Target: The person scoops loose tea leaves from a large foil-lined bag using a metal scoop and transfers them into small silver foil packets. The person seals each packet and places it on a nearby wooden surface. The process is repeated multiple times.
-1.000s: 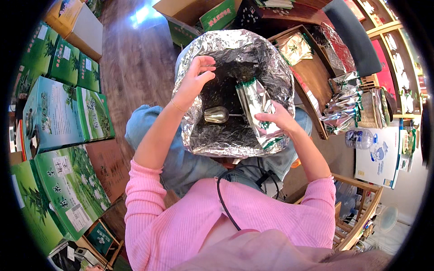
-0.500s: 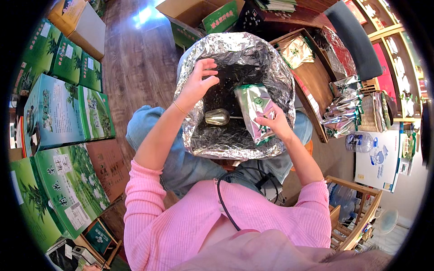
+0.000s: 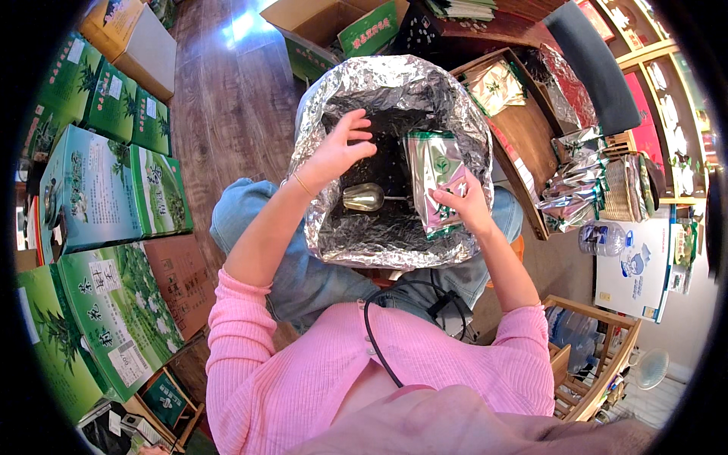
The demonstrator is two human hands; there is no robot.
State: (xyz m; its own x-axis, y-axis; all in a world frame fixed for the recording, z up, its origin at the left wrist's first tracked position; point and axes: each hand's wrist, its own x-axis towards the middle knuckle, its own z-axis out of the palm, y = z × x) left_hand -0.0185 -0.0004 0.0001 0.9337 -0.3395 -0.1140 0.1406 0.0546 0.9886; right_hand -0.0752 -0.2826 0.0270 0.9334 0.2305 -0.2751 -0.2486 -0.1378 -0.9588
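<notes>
A large foil-lined bin (image 3: 326, 246) stands between my knees with dark loose leaves (image 3: 383, 163) inside. My right hand (image 3: 465, 203) grips a silver-and-green foil pouch (image 3: 436, 167) by its lower right side, over the right part of the bin. Whether the pouch is filled cannot be told. Above the bin's left side, my left hand (image 3: 343, 148) is raised, its fingers apart and holding nothing. A metal scoop (image 3: 364, 197) with a thin handle lies on the leaves; the pouch hides the handle's end.
Green cartons (image 3: 106, 311) are stacked along my left. An open cardboard box (image 3: 303, 23) sits beyond the bin. To the right are a wooden tray (image 3: 527, 140) with flat pouches, a pile of foil pouches (image 3: 572, 182), a plastic bottle (image 3: 603, 238) and a wooden rack (image 3: 607, 364).
The pouch has turned more upright and shifted slightly right, its printed front now facing up more. My left hand has moved a little right and down.
</notes>
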